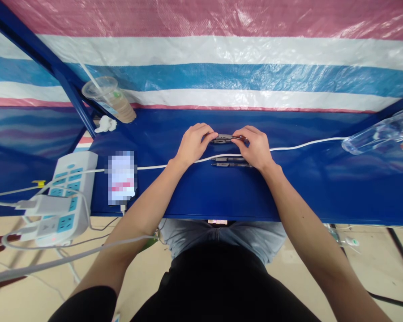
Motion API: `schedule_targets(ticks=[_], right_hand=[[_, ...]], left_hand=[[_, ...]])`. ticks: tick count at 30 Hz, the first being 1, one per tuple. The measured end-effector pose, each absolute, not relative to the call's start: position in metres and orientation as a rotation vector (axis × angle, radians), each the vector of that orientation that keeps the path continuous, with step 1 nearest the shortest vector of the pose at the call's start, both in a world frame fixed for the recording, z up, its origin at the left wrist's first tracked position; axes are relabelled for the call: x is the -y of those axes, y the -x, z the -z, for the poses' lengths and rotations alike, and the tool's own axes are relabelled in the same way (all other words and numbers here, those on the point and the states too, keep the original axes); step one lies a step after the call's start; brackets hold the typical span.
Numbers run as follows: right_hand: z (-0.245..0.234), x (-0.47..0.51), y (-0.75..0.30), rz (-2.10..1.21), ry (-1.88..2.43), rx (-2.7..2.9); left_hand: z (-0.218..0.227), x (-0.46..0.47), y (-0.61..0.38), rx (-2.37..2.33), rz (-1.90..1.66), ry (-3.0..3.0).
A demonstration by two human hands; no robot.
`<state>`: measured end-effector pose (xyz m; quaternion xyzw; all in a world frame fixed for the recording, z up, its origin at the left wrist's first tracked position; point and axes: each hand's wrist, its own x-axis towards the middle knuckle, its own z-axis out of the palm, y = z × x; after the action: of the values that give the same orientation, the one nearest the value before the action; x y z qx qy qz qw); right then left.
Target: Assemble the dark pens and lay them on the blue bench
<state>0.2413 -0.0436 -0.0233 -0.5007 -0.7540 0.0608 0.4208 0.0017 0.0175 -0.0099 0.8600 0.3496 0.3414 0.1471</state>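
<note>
Both hands, the left hand (194, 144) and the right hand (254, 146), are closed, pinching a dark pen-shaped object (223, 139) between their fingertips above the blue table (201, 201). Two black pens (231, 164) lie parallel at 6 o'clock from it, just beside a white cable (290, 148). Caution: a fingertip slip may drop the object onto the pens. Snagging the cable with the left wrist may displace them. A tilted plastic cup (110, 99) stands at 10 o'clock.

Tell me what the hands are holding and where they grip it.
The left hand and right hand pinch a dark pen at opposite ends with their fingertips.
</note>
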Motion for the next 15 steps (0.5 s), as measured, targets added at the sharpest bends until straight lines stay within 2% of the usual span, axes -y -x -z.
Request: schedule_targets(ticks=[15], right_hand=[[0.0214, 0.0448, -0.2407, -0.150, 1.262, 1.902]], left_hand=[[0.0112, -0.0178, -0.0007, -0.923, -1.097, -2.415]])
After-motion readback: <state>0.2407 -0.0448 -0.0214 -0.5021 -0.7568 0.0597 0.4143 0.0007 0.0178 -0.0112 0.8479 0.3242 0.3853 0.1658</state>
